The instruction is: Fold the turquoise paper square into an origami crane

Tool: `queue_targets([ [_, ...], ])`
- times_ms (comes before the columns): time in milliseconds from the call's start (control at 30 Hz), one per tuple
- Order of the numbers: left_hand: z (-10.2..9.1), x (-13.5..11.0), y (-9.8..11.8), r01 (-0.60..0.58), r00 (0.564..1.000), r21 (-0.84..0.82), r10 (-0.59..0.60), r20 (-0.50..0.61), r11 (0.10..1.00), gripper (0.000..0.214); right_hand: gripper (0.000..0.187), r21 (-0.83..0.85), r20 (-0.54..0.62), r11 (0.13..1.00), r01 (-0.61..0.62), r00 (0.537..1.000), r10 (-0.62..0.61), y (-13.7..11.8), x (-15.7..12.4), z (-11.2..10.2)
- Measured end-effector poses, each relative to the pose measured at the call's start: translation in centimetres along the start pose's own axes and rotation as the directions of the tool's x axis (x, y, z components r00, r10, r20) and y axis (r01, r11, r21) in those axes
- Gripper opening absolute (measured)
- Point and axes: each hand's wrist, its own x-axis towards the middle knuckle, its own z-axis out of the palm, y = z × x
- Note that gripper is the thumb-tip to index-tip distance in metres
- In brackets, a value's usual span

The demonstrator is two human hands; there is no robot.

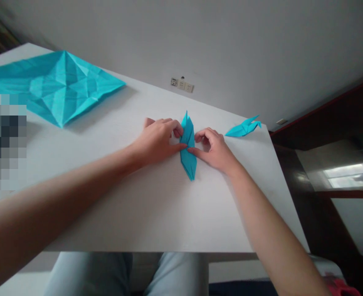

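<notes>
Between my hands, near the middle of the table, is a narrow piece of folded blue paper (188, 162) with pointed ends. My left hand (159, 137) grips its left side, the thumb lying on top and the fingers curled at the upper edge. From the other side, my right hand (213, 149) presses its thumb on the paper's middle, its other fingers curled close to the right edge. A finished-looking blue paper crane (243, 129) rests to the right, near the table's far corner. At the far left lies a large creased sheet of blue paper (65, 86), partly raised.
The white table (156, 213) ends at a grey wall with power sockets (181, 84). A blurred-out patch (4, 148) covers part of the left side. Dark wooden furniture (307, 193) stands past the right edge, and my legs (181, 273) are below the front edge.
</notes>
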Motion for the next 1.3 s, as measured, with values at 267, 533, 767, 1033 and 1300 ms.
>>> queue_targets([
  [267, -0.1, 0.3, -0.1, 0.012, 1.000, -0.305, -0.014, -0.004, 0.952, 0.030, 0.064, 0.344, 0.038, 0.933, -0.109, 0.994, 0.102, -0.5, 0.6, -0.5],
  [533, 0.8, 0.2, 0.8, 0.100, 0.995, -0.732, -0.080, 0.062, 0.674, 0.044, 0.078, 0.572, -0.053, 0.813, -0.110, 0.984, 0.170, -1.8, 0.9, 0.2],
  [767, 0.8, -0.2, 1.5, 0.050, 0.997, -0.756, -0.072, 0.004, 0.652, 0.048, 0.070, 0.580, -0.160, 0.814, -0.027, 0.976, 0.146, -3.0, 0.3, 0.7],
  [1033, 0.0, 0.2, 1.8, -0.083, 0.991, -0.710, -0.017, -0.133, 0.699, 0.033, 0.063, 0.588, -0.182, 0.809, -0.011, 0.972, 0.146, -3.4, 0.5, 0.6],
  [1300, 0.2, -0.1, 1.7, -0.024, 0.995, -0.729, -0.054, -0.083, 0.684, 0.044, 0.076, 0.586, -0.208, 0.810, 0.012, 0.969, 0.136, -3.6, 0.1, 1.0],
])
